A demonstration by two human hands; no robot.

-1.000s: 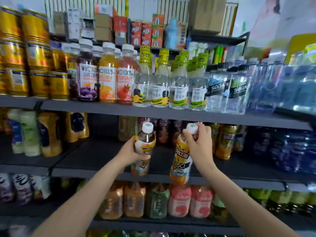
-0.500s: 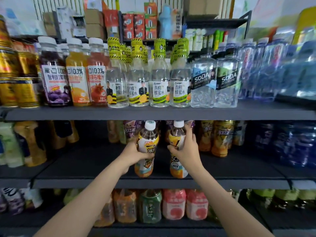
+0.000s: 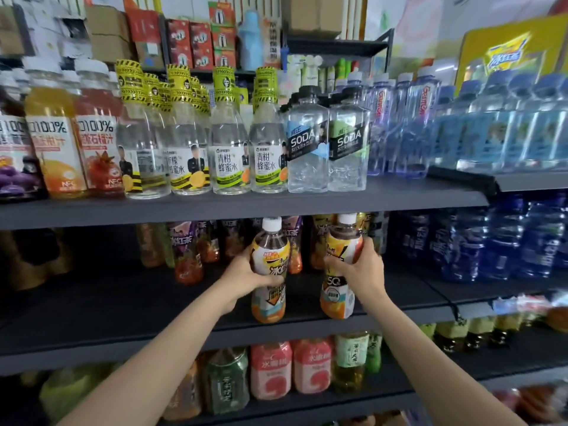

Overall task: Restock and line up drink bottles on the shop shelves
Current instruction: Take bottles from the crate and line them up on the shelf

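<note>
two drink bottles with white caps and orange-and-white labels are standing upright near the front of the middle shelf (image 3: 92, 315), close together but apart. the left bottle (image 3: 270, 272) is being held around its middle by the left hand (image 3: 246, 273), its fingers curling round the label. the right bottle (image 3: 339, 269), at 3 o'clock from the first, is being gripped by the right hand (image 3: 358, 270), fingers wrapping its upper body. whether either base is touching the shelf cannot be told. at 12 o'clock behind them, a row of iced tea bottles (image 3: 187, 250) is standing deeper on the same shelf. at 3 o'clock, dark blue bottles (image 3: 504, 238) are filling the right end. on the shelf above, soda bottles (image 3: 327, 142) are sitting beside clear bottles with yellow neck wraps (image 3: 227, 130). below, at 6 o'clock, pink-labelled bottles (image 3: 292, 370) are lined up.
</note>
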